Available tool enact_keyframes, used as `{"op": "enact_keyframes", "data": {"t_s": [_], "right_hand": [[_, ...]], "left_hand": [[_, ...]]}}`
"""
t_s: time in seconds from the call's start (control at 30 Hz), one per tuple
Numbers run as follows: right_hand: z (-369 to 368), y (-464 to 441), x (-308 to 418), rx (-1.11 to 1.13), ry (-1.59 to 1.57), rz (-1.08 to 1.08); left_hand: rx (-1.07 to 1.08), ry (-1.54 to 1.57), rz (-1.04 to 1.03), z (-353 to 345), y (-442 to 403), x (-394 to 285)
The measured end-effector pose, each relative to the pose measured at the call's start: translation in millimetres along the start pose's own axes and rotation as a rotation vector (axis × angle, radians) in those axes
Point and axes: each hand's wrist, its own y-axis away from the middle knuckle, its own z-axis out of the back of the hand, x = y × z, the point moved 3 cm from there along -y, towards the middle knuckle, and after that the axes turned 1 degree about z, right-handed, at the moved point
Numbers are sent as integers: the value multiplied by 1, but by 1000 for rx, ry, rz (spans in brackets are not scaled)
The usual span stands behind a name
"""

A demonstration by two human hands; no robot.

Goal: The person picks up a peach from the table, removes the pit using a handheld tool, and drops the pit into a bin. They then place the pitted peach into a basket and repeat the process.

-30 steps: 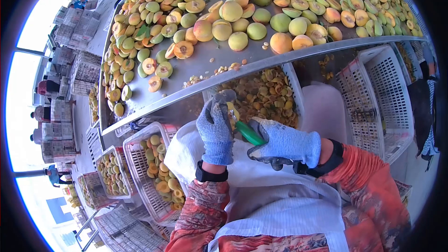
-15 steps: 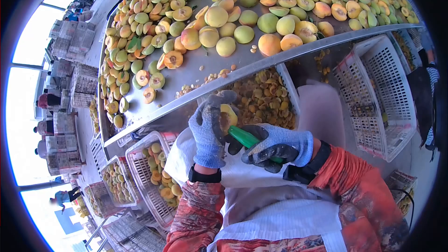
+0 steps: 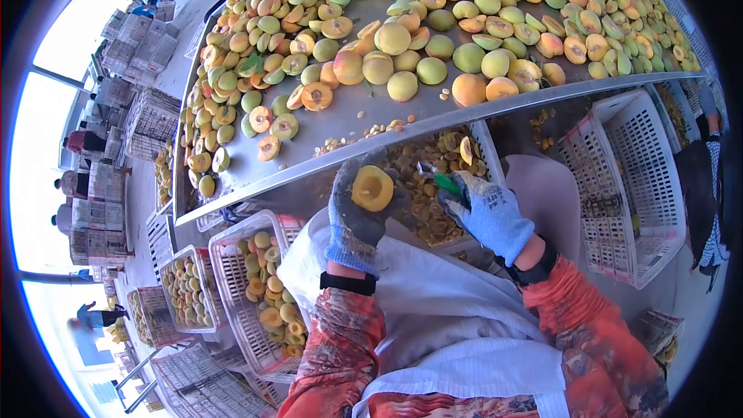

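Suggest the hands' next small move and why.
The left hand should probably lower the peach half into the white crate of peaches beside the left sleeve: the half's centre is hollow, and the right hand holds the green-handled tool clear.

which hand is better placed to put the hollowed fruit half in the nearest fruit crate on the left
Probably the left hand: it holds the hollowed fruit half and is nearer that fruit crate, while the right hand grips the green-handled tool.
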Motion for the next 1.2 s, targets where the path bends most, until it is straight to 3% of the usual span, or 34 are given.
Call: {"op": "enact_keyframes", "data": {"t_s": [0.07, 0.13, 0.2, 0.27, 0.33, 0.5, 0.63, 0.7, 0.77, 0.8, 0.83, 0.87, 0.9, 0.93, 1.0, 1.03, 1.07, 1.1, 1.13, 1.17, 1.2], "right_hand": [[-2, -4, -7, 22, 385, 15], [-6, 1, 11, -46, 332, 63], [-6, -3, 40, -93, 350, 175], [-19, -7, 39, -68, 434, 230], [-28, -8, 41, -174, 667, 424], [-44, 8, 51, -83, 840, 457], [-44, 19, 53, 78, 679, 382], [-39, 18, 52, 74, 281, 295], [-28, 13, 54, 24, -63, 187], [-24, 9, 48, 17, -72, 195], [-20, 5, 36, 1, -19, 175], [-14, 3, 23, -18, 30, 150], [-11, 1, 13, 101, 222, 77], [-8, 0, 4, 85, 203, 69], [-14, 2, -9, 140, 197, 31], [-15, 2, -11, 67, 94, 93], [-16, 2, -11, 66, 85, 85], [-15, 0, -11, 71, 27, 31], [-11, -2, -12, 72, -27, -26], [-6, -3, -11, 80, -55, -75], [-1, -3, -13, 70, -53, -90]], "left_hand": [[-39, 41, -2, -1, -2, -3], [-75, 75, -31, -2, 2, 1], [29, 80, -9, -1, -1, 6], [-40, 151, -37, -3, -3, 11], [-67, 165, -65, -9, -3, 13], [-41, 268, -61, -12, -2, 20], [-85, 181, -66, -16, 6, 24], [-56, 187, -103, -13, 9, 17], [-121, 2, -284, 2, 19, -19], [-189, -193, -541, 26, 28, -43], [-330, -550, -701, 44, 48, -67], [-338, -672, -824, 71, 66, -91], [-481, -826, -748, 115, 77, -116], [-624, -981, -666, 145, 84, -138], [-925, -1795, -671, 141, 96, -159], [-794, -1392, -733, 150, 80, -168], [-715, -1326, -778, 116, 60, -160], [-531, -957, -717, 81, 29, -144], [-441, -1017, -629, 31, 4, -126], [-496, -1450, -576, 11, -29, -116], [-476, -1665, -614, -28, -57, -97]]}}
